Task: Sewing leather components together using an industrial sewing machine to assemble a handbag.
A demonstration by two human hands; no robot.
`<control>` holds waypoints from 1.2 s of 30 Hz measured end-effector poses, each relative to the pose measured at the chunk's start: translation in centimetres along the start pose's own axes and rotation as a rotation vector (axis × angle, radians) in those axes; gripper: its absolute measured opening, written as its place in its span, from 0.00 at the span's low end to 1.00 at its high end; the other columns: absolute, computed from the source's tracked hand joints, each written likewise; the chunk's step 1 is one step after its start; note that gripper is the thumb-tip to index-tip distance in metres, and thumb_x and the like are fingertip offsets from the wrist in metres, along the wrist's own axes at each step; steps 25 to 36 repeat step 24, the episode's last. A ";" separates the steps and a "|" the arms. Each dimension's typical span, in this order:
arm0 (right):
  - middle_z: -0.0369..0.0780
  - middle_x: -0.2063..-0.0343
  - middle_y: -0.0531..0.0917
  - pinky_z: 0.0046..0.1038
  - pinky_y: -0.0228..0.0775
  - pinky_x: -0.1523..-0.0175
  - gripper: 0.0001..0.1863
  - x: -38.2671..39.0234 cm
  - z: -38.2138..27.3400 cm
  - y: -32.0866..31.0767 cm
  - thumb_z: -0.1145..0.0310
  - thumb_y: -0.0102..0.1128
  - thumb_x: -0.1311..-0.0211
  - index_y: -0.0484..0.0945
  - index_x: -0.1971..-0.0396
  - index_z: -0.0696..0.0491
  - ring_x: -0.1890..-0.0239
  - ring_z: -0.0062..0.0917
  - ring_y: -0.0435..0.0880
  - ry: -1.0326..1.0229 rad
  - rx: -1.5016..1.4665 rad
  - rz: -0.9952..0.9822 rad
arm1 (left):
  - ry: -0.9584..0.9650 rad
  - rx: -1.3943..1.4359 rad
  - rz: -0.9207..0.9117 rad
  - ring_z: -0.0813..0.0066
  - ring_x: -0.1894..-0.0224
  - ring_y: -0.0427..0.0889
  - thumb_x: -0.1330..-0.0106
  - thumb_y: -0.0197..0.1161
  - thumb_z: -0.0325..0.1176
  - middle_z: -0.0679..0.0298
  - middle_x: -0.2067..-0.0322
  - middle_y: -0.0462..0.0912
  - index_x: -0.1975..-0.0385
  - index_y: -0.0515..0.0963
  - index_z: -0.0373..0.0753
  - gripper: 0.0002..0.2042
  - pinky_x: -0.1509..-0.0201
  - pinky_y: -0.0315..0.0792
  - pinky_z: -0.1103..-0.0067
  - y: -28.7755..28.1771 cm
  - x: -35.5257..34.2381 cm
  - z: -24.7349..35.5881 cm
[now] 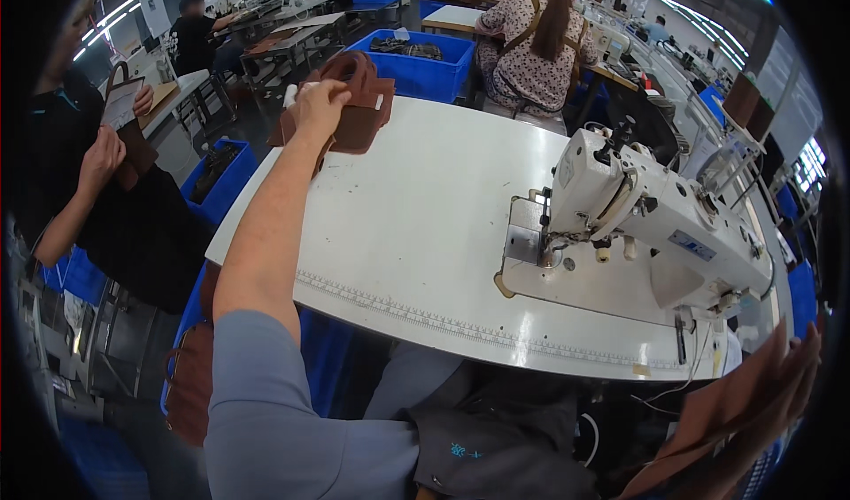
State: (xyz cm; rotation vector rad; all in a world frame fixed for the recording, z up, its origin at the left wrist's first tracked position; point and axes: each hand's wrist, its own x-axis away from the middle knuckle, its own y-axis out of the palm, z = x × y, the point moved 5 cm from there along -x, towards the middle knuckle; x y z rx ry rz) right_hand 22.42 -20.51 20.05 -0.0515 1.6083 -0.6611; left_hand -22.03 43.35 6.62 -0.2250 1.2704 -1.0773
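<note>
My left arm reaches across the white sewing table to its far left corner. There my left hand (319, 108) is closed on a brown leather bag piece (361, 128), its fingers curled over the near side. Looped brown straps stand up behind the fingers, and a small white label shows on the leather. Beside the thumb is a small white object (289, 95), partly covered. My right hand cannot be made out. Several brown leather panels (730, 398) rise at the lower right, near the table's front edge.
A white sewing machine (660, 221) stands on the right of the table (416, 225), which has a ruler strip along its front. Blue bins (429, 66) stand beyond and to the left. A co-worker (97, 172) at left holds a bag piece; another (536, 48) sits ahead.
</note>
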 end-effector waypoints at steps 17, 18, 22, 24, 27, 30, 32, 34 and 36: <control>0.37 0.64 0.79 0.16 0.68 0.69 0.14 -1.1 -24.8 18.7 0.78 0.60 0.32 0.83 0.48 0.61 0.75 0.13 0.78 0.099 -1.081 -0.512 | 0.290 0.983 -1.037 0.62 0.39 0.78 0.32 0.39 0.77 0.52 0.45 0.84 0.49 0.84 0.33 0.46 0.27 0.59 0.65 -2.2 5.1 11.1; 0.37 0.65 0.79 0.16 0.68 0.69 0.14 -1.1 -25.4 18.6 0.78 0.60 0.32 0.83 0.48 0.61 0.75 0.13 0.78 0.083 -1.095 -0.523 | 0.406 1.166 -1.327 0.59 0.36 0.77 0.39 0.45 0.81 0.48 0.42 0.80 0.42 0.79 0.30 0.52 0.26 0.60 0.62 -4.1 8.5 13.6; 0.38 0.64 0.80 0.17 0.70 0.68 0.15 -1.7 -26.4 15.5 0.79 0.62 0.34 0.83 0.48 0.60 0.73 0.15 0.80 -0.047 -1.129 -0.366 | 0.640 1.052 -1.204 0.56 0.31 0.70 0.60 0.80 0.65 0.46 0.34 0.71 0.31 0.65 0.27 0.60 0.26 0.62 0.60 -12.0 15.5 18.2; 0.39 0.62 0.81 0.19 0.71 0.65 0.15 -1.9 -26.5 13.6 0.78 0.64 0.35 0.84 0.48 0.58 0.70 0.21 0.82 -0.217 -1.108 -0.261 | 0.533 1.033 -1.154 0.55 0.32 0.73 0.62 0.86 0.55 0.47 0.37 0.74 0.32 0.65 0.25 0.58 0.29 0.64 0.61 -15.3 16.4 19.0; 0.39 0.62 0.81 0.19 0.71 0.65 0.15 -1.9 -26.5 13.6 0.78 0.64 0.35 0.84 0.48 0.58 0.70 0.21 0.82 -0.217 -1.108 -0.261 | 0.533 1.033 -1.154 0.55 0.32 0.73 0.62 0.86 0.55 0.47 0.37 0.74 0.32 0.65 0.25 0.58 0.29 0.64 0.61 -15.3 16.4 19.0; 0.39 0.62 0.81 0.19 0.71 0.65 0.15 -1.9 -26.5 13.6 0.78 0.64 0.35 0.84 0.48 0.58 0.70 0.21 0.82 -0.217 -1.108 -0.261 | 0.533 1.033 -1.154 0.55 0.32 0.73 0.62 0.86 0.55 0.47 0.37 0.74 0.32 0.65 0.25 0.58 0.29 0.64 0.61 -15.3 16.4 19.0; 0.39 0.62 0.81 0.19 0.71 0.65 0.15 -1.9 -26.5 13.6 0.78 0.64 0.35 0.84 0.48 0.58 0.70 0.21 0.82 -0.217 -1.108 -0.261 | 0.533 1.033 -1.154 0.55 0.32 0.73 0.62 0.86 0.55 0.47 0.37 0.74 0.32 0.65 0.25 0.58 0.29 0.64 0.61 -15.3 16.4 19.0; 0.39 0.62 0.81 0.19 0.71 0.65 0.15 -1.9 -26.5 13.6 0.78 0.64 0.35 0.84 0.48 0.58 0.70 0.21 0.82 -0.217 -1.108 -0.261 | 0.533 1.033 -1.154 0.55 0.32 0.73 0.62 0.86 0.55 0.47 0.37 0.74 0.32 0.65 0.25 0.58 0.29 0.64 0.61 -15.3 16.4 19.0; 0.39 0.62 0.81 0.19 0.71 0.65 0.15 -1.9 -26.5 13.6 0.78 0.64 0.35 0.84 0.48 0.58 0.70 0.21 0.82 -0.217 -1.108 -0.261 | 0.533 1.033 -1.154 0.55 0.32 0.73 0.62 0.86 0.55 0.47 0.37 0.74 0.32 0.65 0.25 0.58 0.29 0.64 0.61 -15.3 16.4 19.0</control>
